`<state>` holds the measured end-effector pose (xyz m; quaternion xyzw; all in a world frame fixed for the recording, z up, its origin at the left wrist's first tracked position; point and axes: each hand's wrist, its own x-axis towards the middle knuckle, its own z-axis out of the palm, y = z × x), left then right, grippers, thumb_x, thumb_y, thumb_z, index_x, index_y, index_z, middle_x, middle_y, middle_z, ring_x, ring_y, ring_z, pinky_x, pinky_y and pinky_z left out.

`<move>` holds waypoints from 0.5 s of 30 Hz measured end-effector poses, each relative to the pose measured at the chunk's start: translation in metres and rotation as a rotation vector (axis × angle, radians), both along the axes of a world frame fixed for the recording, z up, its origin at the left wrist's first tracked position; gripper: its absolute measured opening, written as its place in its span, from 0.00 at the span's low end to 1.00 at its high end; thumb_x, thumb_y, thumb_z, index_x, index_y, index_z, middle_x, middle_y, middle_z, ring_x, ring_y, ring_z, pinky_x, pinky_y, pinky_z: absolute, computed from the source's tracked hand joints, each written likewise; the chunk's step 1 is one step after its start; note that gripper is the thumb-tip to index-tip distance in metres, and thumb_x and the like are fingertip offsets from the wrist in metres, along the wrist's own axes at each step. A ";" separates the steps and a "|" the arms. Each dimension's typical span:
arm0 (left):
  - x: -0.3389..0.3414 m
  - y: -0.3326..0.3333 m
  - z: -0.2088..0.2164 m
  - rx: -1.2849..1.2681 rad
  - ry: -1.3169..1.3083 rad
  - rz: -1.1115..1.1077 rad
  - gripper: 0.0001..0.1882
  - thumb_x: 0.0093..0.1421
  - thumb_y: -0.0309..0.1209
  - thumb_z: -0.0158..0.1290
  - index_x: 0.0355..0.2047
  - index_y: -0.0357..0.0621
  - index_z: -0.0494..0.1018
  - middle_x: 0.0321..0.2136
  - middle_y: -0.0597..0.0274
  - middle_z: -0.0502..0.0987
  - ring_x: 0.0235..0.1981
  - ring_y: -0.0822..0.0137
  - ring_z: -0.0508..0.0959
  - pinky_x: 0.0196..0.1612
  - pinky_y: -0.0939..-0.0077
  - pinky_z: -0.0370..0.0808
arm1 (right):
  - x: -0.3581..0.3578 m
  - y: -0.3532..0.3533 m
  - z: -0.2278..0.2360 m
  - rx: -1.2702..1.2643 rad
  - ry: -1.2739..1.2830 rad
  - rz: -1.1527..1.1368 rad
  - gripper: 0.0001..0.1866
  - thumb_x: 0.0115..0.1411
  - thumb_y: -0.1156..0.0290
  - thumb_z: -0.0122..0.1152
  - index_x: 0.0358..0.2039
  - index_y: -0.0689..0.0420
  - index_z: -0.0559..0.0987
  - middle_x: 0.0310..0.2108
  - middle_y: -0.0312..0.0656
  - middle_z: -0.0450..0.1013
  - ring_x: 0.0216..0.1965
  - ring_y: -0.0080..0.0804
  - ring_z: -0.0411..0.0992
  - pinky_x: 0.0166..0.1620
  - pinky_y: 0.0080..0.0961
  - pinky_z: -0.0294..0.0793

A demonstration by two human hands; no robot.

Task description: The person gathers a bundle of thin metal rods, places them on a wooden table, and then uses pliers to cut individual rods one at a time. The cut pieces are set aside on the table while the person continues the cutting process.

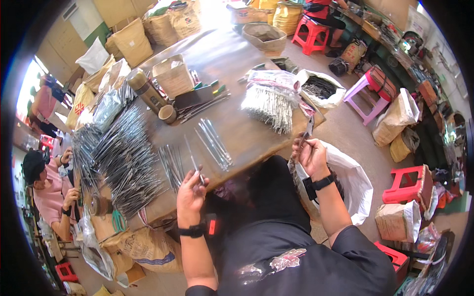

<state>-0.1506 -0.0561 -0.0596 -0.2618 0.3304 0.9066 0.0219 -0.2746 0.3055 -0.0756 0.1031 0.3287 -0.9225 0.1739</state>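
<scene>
The left hand (191, 190) is raised over the near edge of the tabletop (256, 148), its grip narrow around a thin rod (191, 153) held between thumb and fingers. The rod slants up and away from the hand, its far end over the tabletop. The right hand (310, 157) is just off the right part of that edge, above an open white sack (354, 185). Its grip is closed on a metal piece (309, 129) that points upward; it looks like a hand tool, but the fingers cover too much of it to be sure.

Just left of the held rod lies a small bunch of loose rods (172, 165), and to its right a spread row of shiny rods (215, 144). Farther left is a large heap of grey rods (126, 158). A bundle of pale-ended rods (269, 108), partly covered by plastic, sits on the right side of the tabletop.

Behind the loose rods stand a brown flask (146, 90) and a round cup (168, 114), with a box (174, 78) near them. Green scissors (118, 220) are by the near left corner. At the left, a co-worker in a pink shirt (52, 192) has both hands by the heap.
</scene>
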 end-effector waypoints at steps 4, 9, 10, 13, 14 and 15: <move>0.016 0.010 0.013 0.001 0.037 0.023 0.12 0.62 0.26 0.53 0.46 0.41 0.73 0.25 0.63 0.76 0.27 0.67 0.79 0.22 0.88 0.74 | -0.020 0.005 -0.001 0.417 0.055 -0.083 0.09 0.51 0.79 0.51 0.34 0.60 0.72 0.29 0.42 0.72 0.29 0.34 0.73 0.36 0.33 0.76; 0.015 0.024 0.025 -0.068 0.069 0.001 0.13 0.61 0.26 0.53 0.47 0.40 0.73 0.26 0.64 0.77 0.27 0.67 0.80 0.23 0.88 0.74 | -0.052 -0.008 -0.015 0.977 0.286 -0.208 0.10 0.46 0.74 0.65 0.29 0.60 0.74 0.22 0.33 0.70 0.23 0.21 0.69 0.27 0.20 0.70; 0.013 0.027 0.027 -0.076 0.069 -0.015 0.13 0.61 0.26 0.54 0.47 0.40 0.72 0.25 0.64 0.77 0.27 0.67 0.80 0.22 0.88 0.74 | -0.057 -0.010 -0.017 1.006 0.304 -0.210 0.10 0.46 0.74 0.65 0.29 0.60 0.74 0.22 0.34 0.70 0.23 0.21 0.69 0.27 0.20 0.70; 0.013 0.033 0.029 -0.087 0.051 -0.046 0.14 0.60 0.26 0.54 0.47 0.40 0.72 0.25 0.64 0.77 0.26 0.67 0.80 0.22 0.87 0.74 | -0.065 -0.016 -0.020 1.005 0.298 -0.219 0.12 0.43 0.77 0.63 0.31 0.61 0.73 0.22 0.34 0.71 0.23 0.20 0.69 0.26 0.20 0.69; 0.015 0.033 0.029 -0.090 0.045 -0.051 0.14 0.60 0.26 0.54 0.46 0.40 0.72 0.25 0.64 0.77 0.26 0.66 0.80 0.22 0.87 0.73 | -0.066 -0.016 -0.020 0.971 0.288 -0.226 0.13 0.43 0.78 0.63 0.31 0.61 0.73 0.22 0.34 0.71 0.22 0.20 0.68 0.25 0.20 0.69; 0.017 0.032 0.029 -0.090 0.041 -0.053 0.14 0.60 0.26 0.54 0.46 0.40 0.72 0.24 0.64 0.76 0.25 0.66 0.80 0.22 0.87 0.73 | -0.065 -0.016 -0.019 0.929 0.283 -0.226 0.13 0.43 0.79 0.62 0.32 0.61 0.73 0.22 0.34 0.70 0.22 0.20 0.68 0.25 0.20 0.69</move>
